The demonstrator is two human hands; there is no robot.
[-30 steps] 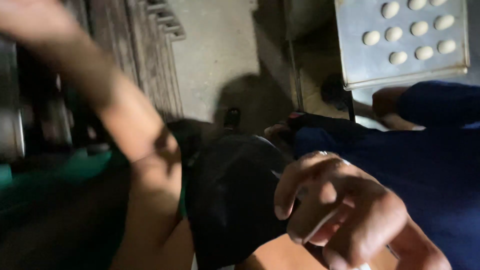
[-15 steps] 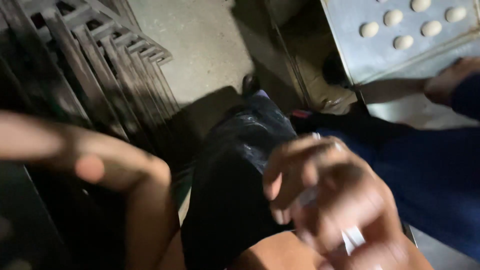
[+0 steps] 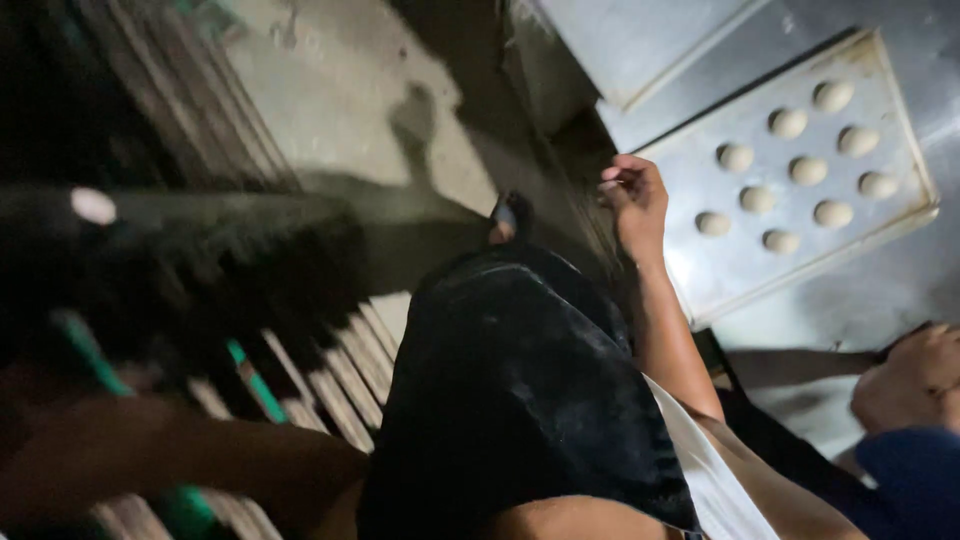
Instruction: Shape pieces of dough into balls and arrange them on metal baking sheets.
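Observation:
My right hand [image 3: 635, 195] reaches forward, fingers curled, at the left corner of a metal tray [image 3: 700, 270] that carries several pale dough balls [image 3: 790, 170]. Whether the fingers grip the tray's edge is unclear. My left forearm [image 3: 160, 460] crosses the bottom left as a dark blur, and its hand is lost in the blur at the frame's edge. My black shorts [image 3: 510, 390] fill the lower middle of the view.
Another person's hand [image 3: 910, 375], with a blue sleeve [image 3: 915, 475], rests at the right. A rack of stacked metal trays [image 3: 320, 390] stands at the left, above it a blurred dark bar [image 3: 200, 250]. Bare concrete floor [image 3: 340, 100] lies beyond. A second metal sheet [image 3: 640, 40] lies at the top.
My right hand has moved from close under the camera out to the tray's corner. My left arm has dropped lower. The view has swung toward the tray.

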